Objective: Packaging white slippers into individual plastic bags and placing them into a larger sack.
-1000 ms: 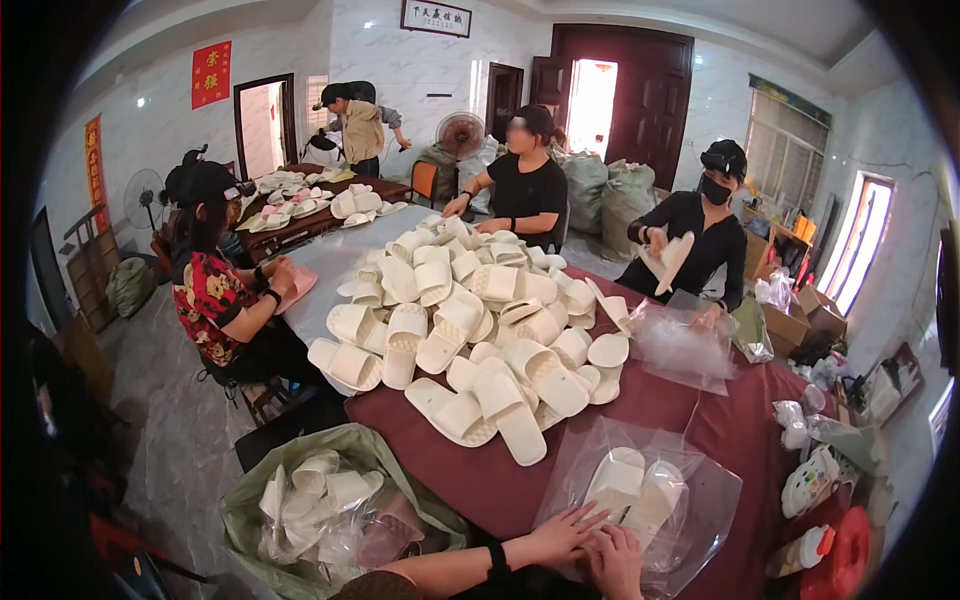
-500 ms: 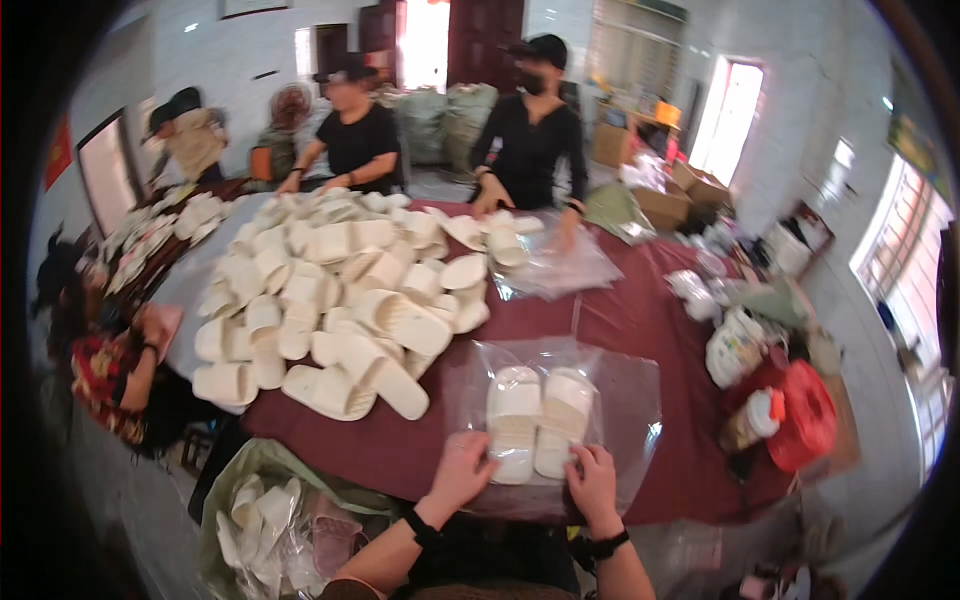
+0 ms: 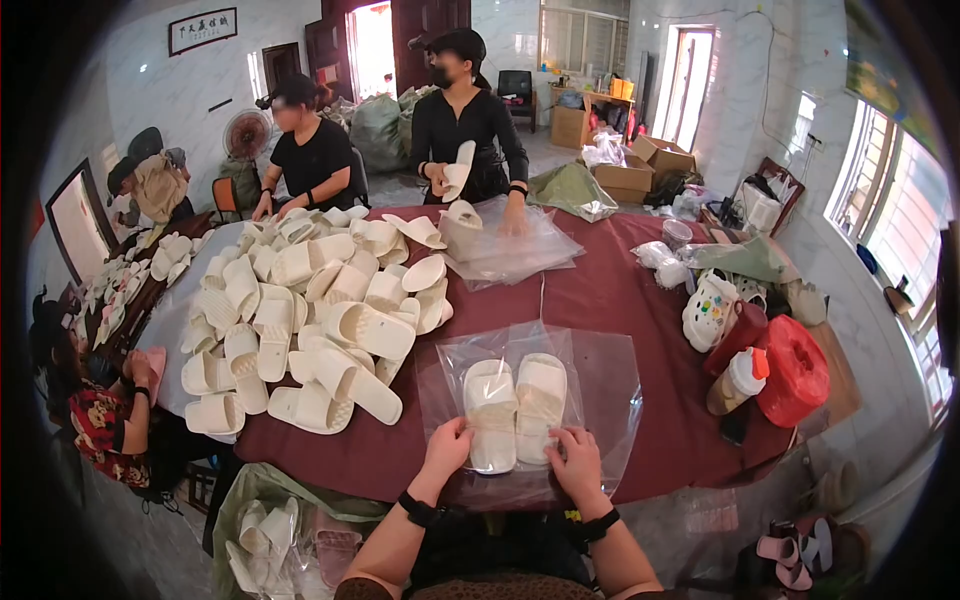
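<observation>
A pair of cream slippers (image 3: 541, 395) lies side by side inside a clear plastic bag (image 3: 605, 400) on the table in front of me. My left hand (image 3: 447, 449) is at the left side of the pair, thumb and fingers closed on the film. By the heel of the right slipper, my right hand (image 3: 576, 461) has its fingers bent onto the same bag. The bag lies flat, toes pointing away from me, with loose film spreading to both sides. To the left rises a big heap of loose cream slippers (image 3: 310, 290).
Across the dark red table (image 3: 590, 290), a co-worker (image 3: 465, 130) holds a slipper over stacked clear bags (image 3: 510, 250). Another co-worker (image 3: 308, 155) stands behind the heap. A tumbler (image 3: 738, 382) and red plastic bag (image 3: 795, 370) are at right. A green sack (image 3: 240, 500) holds slippers below left.
The whole view has shifted, and the scene looks sharper. My left hand has slid slightly farther up beside the slippers. The co-worker across the table has raised a slipper and turned aside.
</observation>
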`<state>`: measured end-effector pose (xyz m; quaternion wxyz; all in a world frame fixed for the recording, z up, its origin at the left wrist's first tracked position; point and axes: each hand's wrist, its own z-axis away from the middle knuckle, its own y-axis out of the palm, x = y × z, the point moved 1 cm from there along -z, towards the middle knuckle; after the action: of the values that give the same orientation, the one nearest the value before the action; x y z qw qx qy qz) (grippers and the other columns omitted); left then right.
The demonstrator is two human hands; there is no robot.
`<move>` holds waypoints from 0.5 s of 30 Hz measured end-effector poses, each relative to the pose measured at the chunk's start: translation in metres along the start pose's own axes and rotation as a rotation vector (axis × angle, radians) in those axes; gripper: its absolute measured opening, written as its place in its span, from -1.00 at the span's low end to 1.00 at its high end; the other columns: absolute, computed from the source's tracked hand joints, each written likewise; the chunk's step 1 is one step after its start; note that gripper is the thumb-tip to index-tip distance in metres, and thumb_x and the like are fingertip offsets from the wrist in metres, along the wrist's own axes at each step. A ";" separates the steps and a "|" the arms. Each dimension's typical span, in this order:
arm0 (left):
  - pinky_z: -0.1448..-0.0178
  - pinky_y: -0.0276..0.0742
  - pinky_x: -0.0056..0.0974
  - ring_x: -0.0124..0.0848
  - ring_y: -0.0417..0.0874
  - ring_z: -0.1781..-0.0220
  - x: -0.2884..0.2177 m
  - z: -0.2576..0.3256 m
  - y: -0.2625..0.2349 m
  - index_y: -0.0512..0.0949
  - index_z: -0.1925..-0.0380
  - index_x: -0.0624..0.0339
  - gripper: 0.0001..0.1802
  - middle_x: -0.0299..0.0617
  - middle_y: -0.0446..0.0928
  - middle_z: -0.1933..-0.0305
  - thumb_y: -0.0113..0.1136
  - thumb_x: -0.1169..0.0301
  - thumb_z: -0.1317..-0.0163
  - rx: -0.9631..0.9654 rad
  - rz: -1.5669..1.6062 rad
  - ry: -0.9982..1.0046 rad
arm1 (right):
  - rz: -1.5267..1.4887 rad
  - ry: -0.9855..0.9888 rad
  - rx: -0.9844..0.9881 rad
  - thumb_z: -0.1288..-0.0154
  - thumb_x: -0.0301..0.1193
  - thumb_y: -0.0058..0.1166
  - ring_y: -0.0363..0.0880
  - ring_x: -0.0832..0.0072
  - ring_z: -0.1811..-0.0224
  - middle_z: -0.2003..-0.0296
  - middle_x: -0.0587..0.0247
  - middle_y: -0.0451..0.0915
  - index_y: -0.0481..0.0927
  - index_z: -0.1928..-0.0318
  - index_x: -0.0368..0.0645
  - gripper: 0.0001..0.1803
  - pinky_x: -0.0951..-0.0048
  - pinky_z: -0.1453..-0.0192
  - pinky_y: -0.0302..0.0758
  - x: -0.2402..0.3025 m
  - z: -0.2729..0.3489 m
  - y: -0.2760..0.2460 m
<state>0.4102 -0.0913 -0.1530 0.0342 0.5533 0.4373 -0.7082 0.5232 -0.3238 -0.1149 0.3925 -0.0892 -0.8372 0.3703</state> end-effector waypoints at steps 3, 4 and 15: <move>0.12 0.52 -0.21 -0.15 0.65 0.18 -0.004 -0.003 0.011 0.46 -0.02 0.37 -0.53 -0.02 0.63 0.17 0.19 0.23 -0.23 0.035 0.486 -0.059 | -0.003 0.009 -0.020 -0.06 -0.36 0.23 0.47 0.13 0.03 0.15 0.15 0.54 0.60 0.12 -0.06 -0.69 0.18 -0.03 0.41 -0.002 0.001 0.003; 0.16 0.52 -0.26 -0.26 0.66 0.20 -0.009 -0.002 0.016 0.47 0.00 0.39 -0.55 -0.07 0.64 0.17 0.18 0.24 -0.26 0.029 0.798 -0.114 | -0.004 0.016 -0.027 -0.07 -0.34 0.23 0.47 0.15 0.01 0.15 0.17 0.54 0.60 0.11 -0.06 -0.68 0.17 -0.02 0.40 -0.003 0.001 0.004; -0.02 0.58 -0.26 -0.34 0.63 0.04 -0.069 0.024 0.042 0.46 -0.06 0.31 -0.56 -0.14 0.59 0.01 0.27 0.56 -0.14 0.363 1.127 -0.207 | -0.191 0.117 -0.015 -0.02 -0.47 0.17 0.48 0.12 0.01 0.06 0.12 0.54 0.58 0.08 -0.16 -0.64 0.21 -0.08 0.41 -0.012 0.000 0.005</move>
<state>0.4414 -0.1631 -0.1211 0.3518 0.6252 -0.0570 -0.6944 0.5302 -0.3258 -0.1251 0.4734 -0.0336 -0.8202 0.3194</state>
